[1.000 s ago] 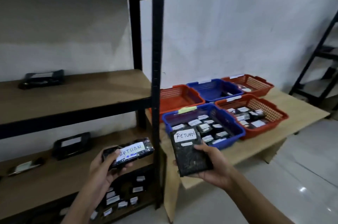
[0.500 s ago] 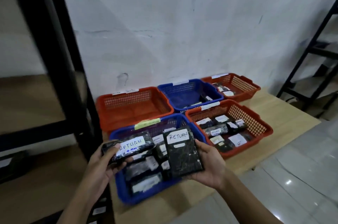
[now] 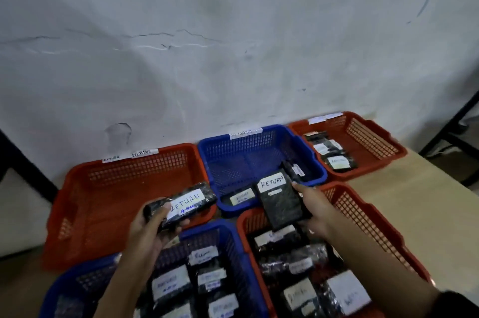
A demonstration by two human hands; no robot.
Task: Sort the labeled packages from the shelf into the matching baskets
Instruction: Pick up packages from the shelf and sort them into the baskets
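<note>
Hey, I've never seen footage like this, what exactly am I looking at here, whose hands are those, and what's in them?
This is one picture from a camera worn on a person's head, looking down at their own bare hands. The left hand grips a black package labeled RETURN; the right hand holds another RETURN package. Below, on a wooden table, sit red and blue baskets: an empty-looking red basket tagged OVERDUE, others holding labeled packages.
</note>
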